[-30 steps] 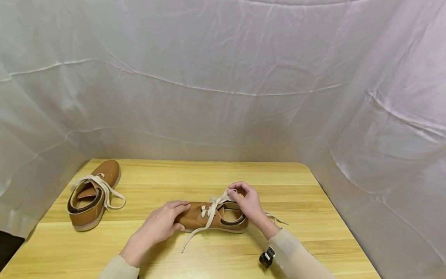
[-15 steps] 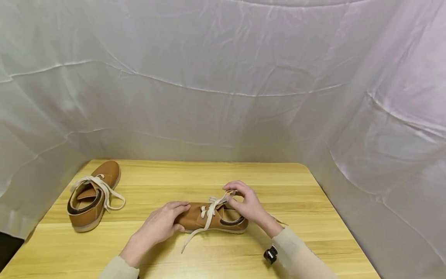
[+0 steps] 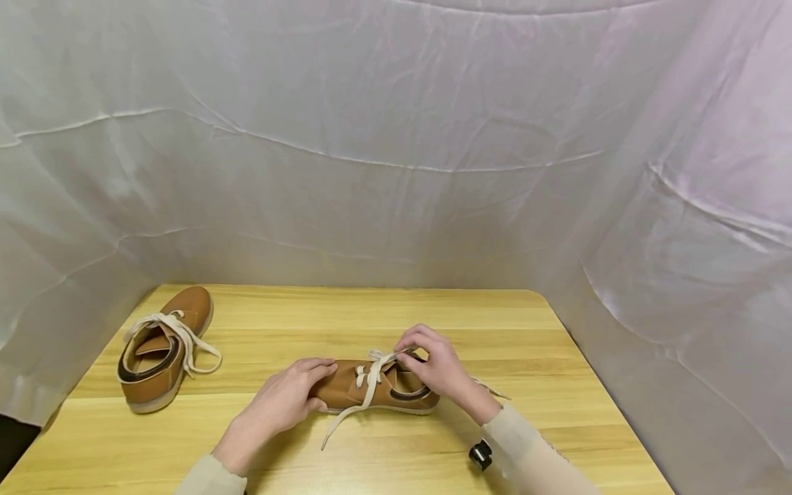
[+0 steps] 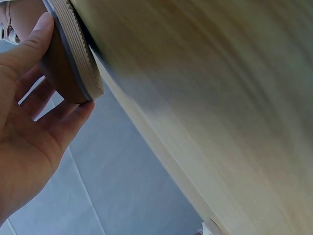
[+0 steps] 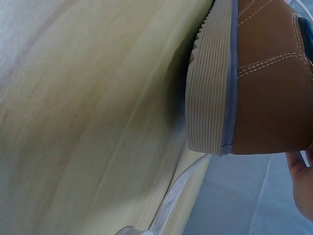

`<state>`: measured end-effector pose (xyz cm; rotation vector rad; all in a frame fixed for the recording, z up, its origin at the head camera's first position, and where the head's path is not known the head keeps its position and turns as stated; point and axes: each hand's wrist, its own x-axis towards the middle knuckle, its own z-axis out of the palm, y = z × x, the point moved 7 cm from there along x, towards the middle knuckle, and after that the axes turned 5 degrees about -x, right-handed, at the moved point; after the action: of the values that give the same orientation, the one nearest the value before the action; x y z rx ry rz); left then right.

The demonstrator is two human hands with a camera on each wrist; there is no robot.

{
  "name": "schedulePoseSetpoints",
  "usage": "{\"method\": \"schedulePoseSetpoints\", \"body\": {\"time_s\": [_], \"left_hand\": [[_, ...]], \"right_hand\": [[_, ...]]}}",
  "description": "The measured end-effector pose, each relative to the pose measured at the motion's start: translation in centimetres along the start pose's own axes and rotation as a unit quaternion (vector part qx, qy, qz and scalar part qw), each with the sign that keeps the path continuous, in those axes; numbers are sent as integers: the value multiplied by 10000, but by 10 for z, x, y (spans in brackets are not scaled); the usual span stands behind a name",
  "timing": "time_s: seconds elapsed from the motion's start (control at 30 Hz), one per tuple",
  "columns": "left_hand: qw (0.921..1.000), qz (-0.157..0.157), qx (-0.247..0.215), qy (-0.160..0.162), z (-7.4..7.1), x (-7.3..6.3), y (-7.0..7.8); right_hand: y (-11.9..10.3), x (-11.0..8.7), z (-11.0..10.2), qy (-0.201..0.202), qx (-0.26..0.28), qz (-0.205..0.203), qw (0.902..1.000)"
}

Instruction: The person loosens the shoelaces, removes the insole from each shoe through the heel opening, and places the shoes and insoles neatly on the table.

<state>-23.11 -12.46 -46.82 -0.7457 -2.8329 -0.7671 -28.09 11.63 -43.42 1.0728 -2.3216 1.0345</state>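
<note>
A brown shoe (image 3: pixel 339 389) with white laces lies near the table's front, toe to the left. My left hand (image 3: pixel 287 395) grips its toe; the left wrist view shows thumb and fingers (image 4: pixel 71 125) round the toe end, beside the ridged sole (image 4: pixel 80 51). Above the shoe's opening, my right hand (image 3: pixel 441 368) pinches part of the shoelace (image 3: pixel 372 386) between thumb and fingers. One lace end hangs over the near side onto the table. In the right wrist view the heel (image 5: pixel 271 112) hides most of the right hand (image 5: pixel 304 188).
Another brown shoe (image 3: pixel 148 392) with loose white laces stands at the table's left. A further lace end (image 3: pixel 495 390) trails on the wooden table (image 3: pixel 557 440) behind the right wrist. A small black device (image 3: pixel 480 454) sits by the right sleeve. Grey cloth (image 3: pixel 396 206) surrounds the table.
My right hand has shifted slightly left. Its thumb and fingers spread apart half a second ago and now pinch the lace closer to the knot. Left hand and shoe stay put.
</note>
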Motion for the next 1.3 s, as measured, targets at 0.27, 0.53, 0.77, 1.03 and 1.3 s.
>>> {"method": "schedulePoseSetpoints", "body": {"time_s": [0.27,0.53,0.77,1.03,1.3], "left_hand": [[10000,65,7,31,0,0,0],[10000,72,6,23,1,0,-1],[9999,118,45,14,1,0,-1],[10000,87,15,6,1,1,-1],[10000,30,-11,6,1,0,-1]], "right_hand": [[-1,2,-4,102,97,163,9998],[10,2,-14,626,414,816,9938],[21,-2,-23,1197,478,1746,9762],[24,-3,-23,1085,412,1744,9778],[11,0,-22,666,-149,972,9929]]}}
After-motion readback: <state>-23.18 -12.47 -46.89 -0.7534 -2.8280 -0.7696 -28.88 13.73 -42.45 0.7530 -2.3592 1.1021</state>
